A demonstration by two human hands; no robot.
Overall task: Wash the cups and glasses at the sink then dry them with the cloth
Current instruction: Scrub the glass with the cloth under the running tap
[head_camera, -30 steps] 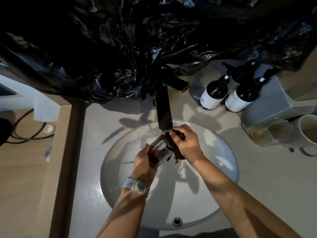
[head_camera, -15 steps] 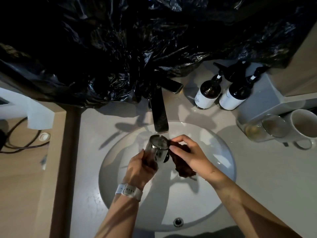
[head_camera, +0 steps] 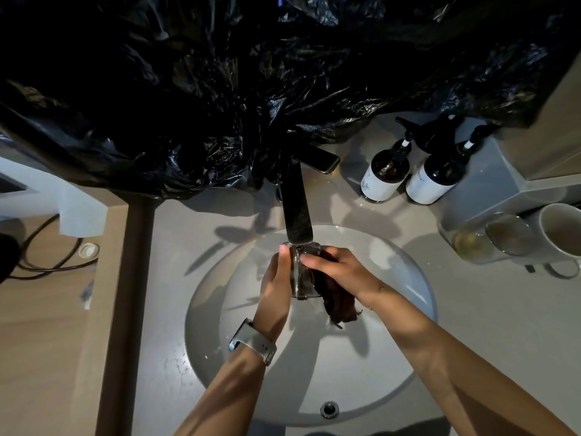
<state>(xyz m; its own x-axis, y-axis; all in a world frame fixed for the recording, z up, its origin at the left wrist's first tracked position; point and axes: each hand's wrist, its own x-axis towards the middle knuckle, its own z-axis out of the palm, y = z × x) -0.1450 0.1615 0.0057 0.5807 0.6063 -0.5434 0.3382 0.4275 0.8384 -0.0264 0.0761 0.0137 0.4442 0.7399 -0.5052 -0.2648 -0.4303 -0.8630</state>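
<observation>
Clear glass (head_camera: pixel 301 272) sits upright directly under the tap (head_camera: pixel 297 212) spout, over the sink (head_camera: pixel 408 278) basin, w/ water running onto it; walls look wet and see-through. Left hand (head_camera: pixel 276 278) wraps its side, grip clenched round it, thumb up by the rim. Right hand (head_camera: pixel 336 269) grasps the other side, fingers curled over the rim, and prob. also pins the dark cloth (head_camera: pixel 338 302) hanging just below. Right of the tap on the bench (head_camera: pixel 503 325): another glass (head_camera: pixel 484 239), then a white mug (head_camera: pixel 559 234).
</observation>
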